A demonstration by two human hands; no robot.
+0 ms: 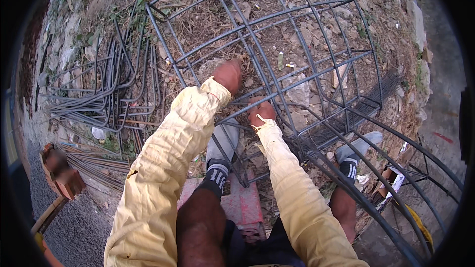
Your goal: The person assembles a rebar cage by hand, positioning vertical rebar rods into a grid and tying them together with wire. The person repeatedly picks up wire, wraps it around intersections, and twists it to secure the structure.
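Note:
A cage of dark steel reinforcing bars [267,83] spans the ground in front of me, its long bars crossed by square ties. My right hand [260,112] is closed at a crossing bar on the cage's near left side, its fingers curled and partly hidden. Just beyond it and to the left, my left hand [228,76] hovers by the same side of the cage. Motion smears that hand, so its fingers and anything in them cannot be made out. Yellow sleeves cover both forearms.
A heap of bent steel bars [116,86] lies to the left, with a bundle of thin rods [94,164] below it and a broken brick [69,183] alongside. Thin wires [368,101] lie under the cage's right side. My shoes [223,141] stand among the bars and rubble.

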